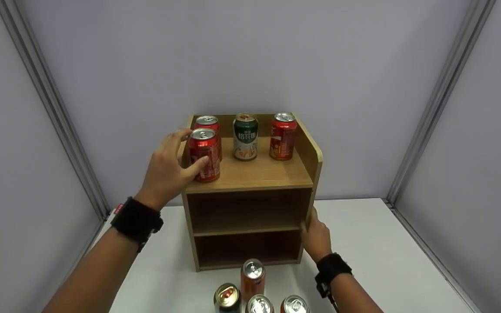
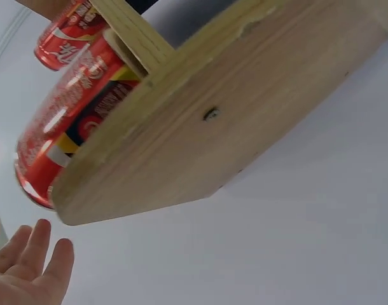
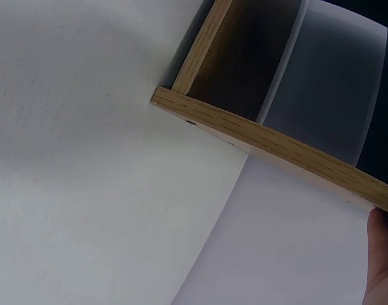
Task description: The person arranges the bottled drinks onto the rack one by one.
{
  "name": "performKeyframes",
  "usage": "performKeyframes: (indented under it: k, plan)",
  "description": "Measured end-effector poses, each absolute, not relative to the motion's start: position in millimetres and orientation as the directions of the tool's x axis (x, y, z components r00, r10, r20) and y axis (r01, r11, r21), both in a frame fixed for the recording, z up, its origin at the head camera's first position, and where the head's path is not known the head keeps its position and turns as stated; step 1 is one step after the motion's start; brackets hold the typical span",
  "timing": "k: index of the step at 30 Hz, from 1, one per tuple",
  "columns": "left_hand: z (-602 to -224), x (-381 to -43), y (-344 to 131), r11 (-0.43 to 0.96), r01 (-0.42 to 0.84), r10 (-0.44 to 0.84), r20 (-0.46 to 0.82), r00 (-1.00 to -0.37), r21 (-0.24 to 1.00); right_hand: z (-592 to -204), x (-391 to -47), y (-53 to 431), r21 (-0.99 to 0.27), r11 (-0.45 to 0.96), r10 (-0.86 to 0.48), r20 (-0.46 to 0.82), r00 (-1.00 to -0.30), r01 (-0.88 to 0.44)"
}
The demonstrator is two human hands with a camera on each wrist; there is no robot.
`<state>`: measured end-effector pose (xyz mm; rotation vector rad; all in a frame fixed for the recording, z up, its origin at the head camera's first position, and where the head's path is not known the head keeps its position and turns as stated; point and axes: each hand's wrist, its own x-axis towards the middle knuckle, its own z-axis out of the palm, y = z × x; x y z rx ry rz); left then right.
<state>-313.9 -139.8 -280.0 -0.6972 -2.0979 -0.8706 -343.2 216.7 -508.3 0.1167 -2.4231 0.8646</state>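
On the top board of a small wooden shelf (image 1: pixel 259 174), a red can (image 1: pixel 205 163) stands at the front left corner. My left hand (image 1: pixel 168 163) is around this can, thumb across its front and fingertips by its upper left; in the left wrist view the fingers (image 2: pixel 36 251) look spread and apart from the cans. Close behind is another red can (image 1: pixel 207 121). A green and white can (image 1: pixel 245 139) stands mid-board, and a further red can (image 1: pixel 282 139) at the right. My right hand (image 1: pixel 318 237) grips the shelf's right side panel (image 3: pixel 277 143).
Several cans stand in front of the shelf at the bottom of the head view, among them an orange can (image 1: pixel 252 282) and a gold-topped can (image 1: pixel 227 298). The shelf stands on a white table (image 1: pixel 363 252), with pale walls (image 1: pixel 242 52) behind and on both sides.
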Motion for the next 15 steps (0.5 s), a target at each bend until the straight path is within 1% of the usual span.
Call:
performKeyframes:
  k: [4,7,9,15]
  plan:
    - [-286.4,-298.7,-135.5,0.592,0.751,0.208,0.844,-0.494,0.294,-508.4,-343.0,216.5,-0.560,0.785,0.107,0.544,-0.832,-0.265]
    - [-291.9,-288.1,-130.3,0.564,0.783,0.247,0.851,-0.464,0.263,-508.6,-343.1,216.7,-0.561,0.784,0.110,0.549,-0.829,-0.267]
    - [-295.4,-281.3,-126.7,0.552,0.794,0.268,0.847,-0.459,0.255,-508.6,-343.0,217.0,-0.561,0.783,0.110,0.551,-0.827,-0.270]
    - [-304.7,-262.4,-117.6,0.513,0.810,0.297,0.828,-0.477,0.283,-505.9,-342.5,216.3,-0.564,0.785,0.106,0.531,-0.841,-0.257]
